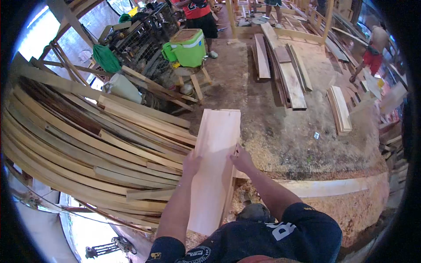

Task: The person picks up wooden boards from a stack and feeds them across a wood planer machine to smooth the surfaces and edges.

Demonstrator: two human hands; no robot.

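Two bare hands in the head view, both on a board stack (213,158) of pale, smooth wood. Left hand (191,163): closed on the stack's left long edge, in a narrow grip. Right hand (242,159): closed on the right long edge, nearly level with the left, also in a narrow grip. Board stack directly in front of the dark shirt (245,239), lengthwise away from the body, with its near end close to the torso. Cannot tell what bears its weight underneath.

Just beside the left hand, along the floor's left edge, a broad timber pile (109,144) of long strips. Below the right forearm, near the floor's near edge, a long plank (329,187) among sawdust (302,219).

Farther out on the floor (232,79), toward its far edge, several long boards (293,85) side by side; toward its right edge, a smaller bundle (340,109). Toward the far left corner, a green cooler (187,50) on a wooden stool (195,87), with a pale jug (122,89) left of both. Behind the cooler, a person in a red and black top (197,9); near the far right corner, another person in red shorts (372,61).
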